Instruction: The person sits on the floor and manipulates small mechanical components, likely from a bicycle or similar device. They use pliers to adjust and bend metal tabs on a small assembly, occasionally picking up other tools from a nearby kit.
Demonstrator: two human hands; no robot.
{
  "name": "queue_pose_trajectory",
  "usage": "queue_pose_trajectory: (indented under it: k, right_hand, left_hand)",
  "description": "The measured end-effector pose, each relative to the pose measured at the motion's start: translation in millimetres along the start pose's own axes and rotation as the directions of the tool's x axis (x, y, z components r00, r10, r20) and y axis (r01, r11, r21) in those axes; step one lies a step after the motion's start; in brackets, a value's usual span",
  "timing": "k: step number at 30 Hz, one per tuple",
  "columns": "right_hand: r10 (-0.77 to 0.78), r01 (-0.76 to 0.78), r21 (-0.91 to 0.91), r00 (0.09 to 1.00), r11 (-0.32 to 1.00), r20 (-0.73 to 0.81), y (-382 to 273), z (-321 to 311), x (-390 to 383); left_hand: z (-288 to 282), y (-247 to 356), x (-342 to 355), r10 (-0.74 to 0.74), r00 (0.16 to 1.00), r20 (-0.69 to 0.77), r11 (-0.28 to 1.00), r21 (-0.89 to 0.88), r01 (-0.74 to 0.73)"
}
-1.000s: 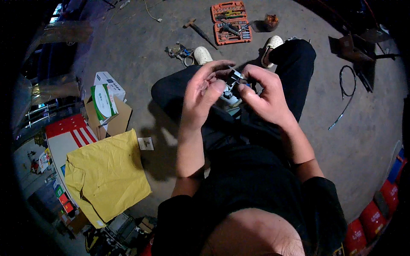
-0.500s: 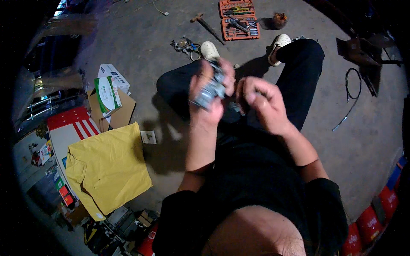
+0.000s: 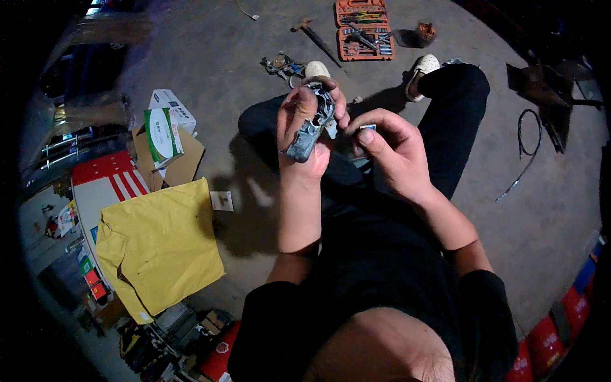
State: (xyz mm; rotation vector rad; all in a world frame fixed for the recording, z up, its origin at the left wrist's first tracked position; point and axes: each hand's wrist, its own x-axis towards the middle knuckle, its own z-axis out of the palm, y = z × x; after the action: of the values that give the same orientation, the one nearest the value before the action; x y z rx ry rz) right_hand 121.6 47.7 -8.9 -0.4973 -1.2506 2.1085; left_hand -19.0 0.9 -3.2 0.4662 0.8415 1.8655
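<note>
Metal part (image 3: 307,139) sat clasped in my left grip (image 3: 299,120).
Right of it, my right grip (image 3: 393,148) pinched a small pale piece (image 3: 368,127) tight.

Yel. sheet (image 3: 167,245) nr grn/wht box (image 3: 162,137), blk cable (image 3: 514,184) on flr (image 3: 541,235)

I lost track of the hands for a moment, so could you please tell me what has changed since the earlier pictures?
The gray metal part moved left into the left hand; the right hand came away and now pinches a small piece. The hammer and orange tool case stayed on the floor.
</note>
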Motion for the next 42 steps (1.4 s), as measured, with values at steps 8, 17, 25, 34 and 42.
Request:
queue_pose_trajectory:
  k: [8, 17, 25, 34, 42]
  right_hand:
    - [0.082, -0.087, 0.200, 0.996, 0.976, 0.030, 0.9, -3.0, 2.2]
    - [-0.223, 0.203, -0.303, 0.974, 0.931, -0.031, -11.4, -2.1, 1.6]
    - [-0.532, 0.450, -0.508, 0.847, 0.735, -0.019, -6.7, -0.5, 1.8]
    - [-0.162, 0.162, -0.003, 0.982, 0.987, -0.094, -17.0, 1.2, -0.6]
    - [-0.072, 0.084, 0.099, 0.991, 0.991, -0.117, -15.0, -4.6, -1.6]
  left_hand:
    - [9.9, 10.2, -5.7, 0.170, 0.983, -0.067, 0.969, 0.191, -0.154]
    - [14.4, 17.1, -21.1, 0.158, 0.987, 0.040, 0.919, 0.360, -0.162]
    - [37.3, 20.6, -36.1, 0.159, 0.986, -0.055, 0.684, 0.727, -0.070]
    - [43.5, 22.5, -35.4, 0.288, 0.957, 0.042, 0.427, 0.888, -0.168]
    - [39.9, 20.9, -31.8, 0.349, 0.902, 0.254, 0.196, 0.921, -0.336]
